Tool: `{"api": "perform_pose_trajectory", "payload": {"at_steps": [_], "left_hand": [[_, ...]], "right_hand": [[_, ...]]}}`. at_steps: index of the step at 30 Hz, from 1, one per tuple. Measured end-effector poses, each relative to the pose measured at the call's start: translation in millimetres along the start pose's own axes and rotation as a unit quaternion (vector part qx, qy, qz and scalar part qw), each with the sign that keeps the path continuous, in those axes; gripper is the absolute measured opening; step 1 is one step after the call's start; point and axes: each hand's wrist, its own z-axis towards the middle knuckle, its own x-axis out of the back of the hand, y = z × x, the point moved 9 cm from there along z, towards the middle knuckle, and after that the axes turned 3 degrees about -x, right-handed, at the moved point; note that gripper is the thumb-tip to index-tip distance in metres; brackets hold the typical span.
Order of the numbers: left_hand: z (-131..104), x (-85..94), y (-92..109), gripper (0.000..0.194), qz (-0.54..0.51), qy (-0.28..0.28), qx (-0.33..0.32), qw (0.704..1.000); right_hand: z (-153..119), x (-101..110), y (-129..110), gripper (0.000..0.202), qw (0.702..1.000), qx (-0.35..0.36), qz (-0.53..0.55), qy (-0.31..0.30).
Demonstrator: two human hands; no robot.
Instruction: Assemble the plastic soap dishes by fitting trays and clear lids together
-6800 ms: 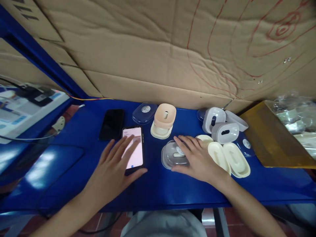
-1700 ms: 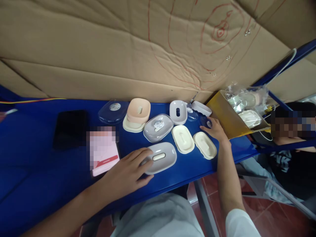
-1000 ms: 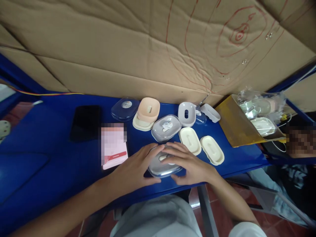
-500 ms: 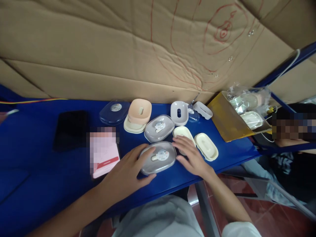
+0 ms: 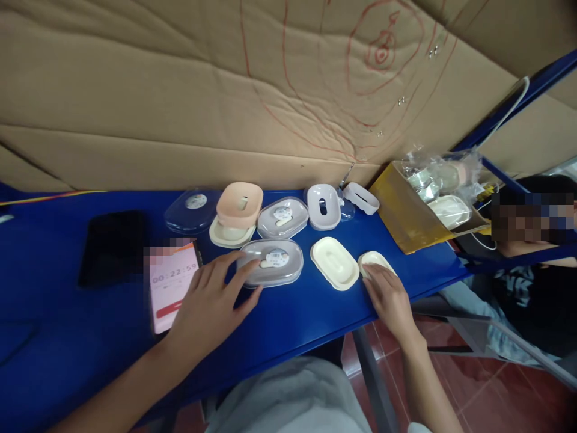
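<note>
My left hand (image 5: 220, 288) is spread at the left end of a grey oval dish with a clear lid and label (image 5: 288, 272). At the right, my right hand (image 5: 388, 296) rests its fingers on a small cream dish (image 5: 374, 260), covering part of it; whether it grips the dish is hard to tell. Between the hands lies a larger cream dish (image 5: 335, 264). A second lidded grey dish (image 5: 293, 225), a peach dish (image 5: 243, 198) on a cream one (image 5: 225, 236), and a grey slotted dish (image 5: 324, 219) stand behind.
A phone with a lit timer (image 5: 174, 288) and a black object (image 5: 110, 246) lie on the left of the blue table (image 5: 270, 337). A clear lid (image 5: 184, 218) is behind them. An open box (image 5: 396, 216) holds wrapped items at right. A person (image 5: 518, 288) sits beyond.
The near lidded grey dish and my left hand have shifted left and back. My right hand has moved right, from the larger cream dish to the small one. The view has also shifted.
</note>
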Motion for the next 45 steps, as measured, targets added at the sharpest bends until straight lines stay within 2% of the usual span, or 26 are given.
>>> {"api": "perform_pose_trajectory", "payload": {"at_steps": [5, 7, 9, 11, 13, 15, 16, 17, 19, 21, 23, 25, 27, 28, 31, 33, 35, 36, 38, 40, 42, 45], "left_hand": [[3, -1.1, -2, 0.041, 0.009, -0.004, 0.007, 1.0], [3, 2.5, 1, 0.043, 0.0, 0.005, -0.003, 1.0], [1, 8.1, 11, 0.042, -0.03, 0.015, -0.04, 0.999], [-4, 12.0, 29, 0.04, -0.08, 0.01, -0.11, 0.991], [-12, 10.7, 50, 0.038, -0.127, -0.024, -0.191, 0.973], [-20, 4.7, 64, 0.038, -0.154, -0.068, -0.247, 0.954], [-23, 0.8, 68, 0.039, -0.161, -0.087, -0.26, 0.948], [-25, -3.0, 69, 0.038, -0.166, -0.102, -0.266, 0.944], [-26, -10.0, 68, 0.032, -0.169, -0.118, -0.257, 0.944], [-26, -14.6, 63, 0.021, -0.161, -0.121, -0.237, 0.95], [-26, -16.6, 61, 0.017, -0.149, -0.118, -0.225, 0.956], [-26, -16.2, 59, 0.021, -0.146, -0.115, -0.217, 0.958], [-26, -13.6, 55, 0.027, -0.151, -0.104, -0.198, 0.963], [-25, -11.5, 52, 0.029, -0.153, -0.094, -0.186, 0.966], [-23, -7.6, 47, 0.028, -0.154, -0.087, -0.167, 0.97], [-23, -6.9, 47, 0.025, -0.154, -0.097, -0.17, 0.969], [-23, -6.9, 48, 0.03, -0.158, -0.112, -0.17, 0.966], [-23, -7.4, 47, 0.038, -0.165, -0.12, -0.161, 0.966], [-23, -11.0, 41, 0.057, -0.19, -0.144, -0.118, 0.964], [-24, -16.3, 33, 0.072, -0.226, -0.169, -0.063, 0.957], [-25, -20.9, 28, 0.081, -0.258, -0.188, -0.028, 0.947], [-25, -23.7, 27, 0.085, -0.287, -0.198, -0.021, 0.937]], "right_hand": [[-41, 14, -18, 0.033, 0.999, -0.015, -0.046, 0.004], [-56, 17, -38, 0.033, 0.999, -0.01, -0.052, -0.006], [-65, 17, -68, 0.033, 0.999, 0.016, -0.037, -0.024], [-66, 11, -107, 0.035, 0.995, 0.075, -0.001, -0.059], [-60, 1, -145, 0.037, 0.982, 0.155, 0.04, -0.102], [-49, -8, -173, 0.033, 0.96, 0.233, 0.079, -0.133], [-40, -10, -179, 0.029, 0.949, 0.262, 0.108, -0.135], [-27, -10, -179, 0.026, 0.942, 0.277, 0.139, -0.128], [8, -8, -163, 0.027, 0.941, 0.262, 0.191, -0.094], [54, -12, -131, 0.032, 0.967, 0.181, 0.169, -0.056], [100, -21, -96, 0.038, 0.996, 0.06, 0.068, -0.025], [136, -39, -75, 0.056, 0.998, -0.025, -0.016, -0.049], [161, -58, -67, 0.071, 0.993, -0.066, -0.05, -0.087], [169, -65, -65, 0.07, 0.991, -0.077, -0.052, -0.098], [177, -65, -56, 0.052, 0.988, -0.104, -0.044, -0.103], [167, -47, -48, 0.041, 0.992, -0.096, -0.006, -0.084], [144, -18, -48, 0.035, 0.995, -0.047, 0.073, -0.054], [127, -5, -51, 0.035, 0.992, -0.011, 0.112, -0.058], [85, 10, -60, 0.037, 0.981, 0.037, 0.158, -0.104], [41, 15, -71, 0.04, 0.968, 0.055, 0.193, -0.15], [4, 12, -84, 0.044, 0.957, 0.075, 0.224, -0.169], [-20, -5, -106, 0.056, 0.948, 0.11, 0.23, -0.188]]}}
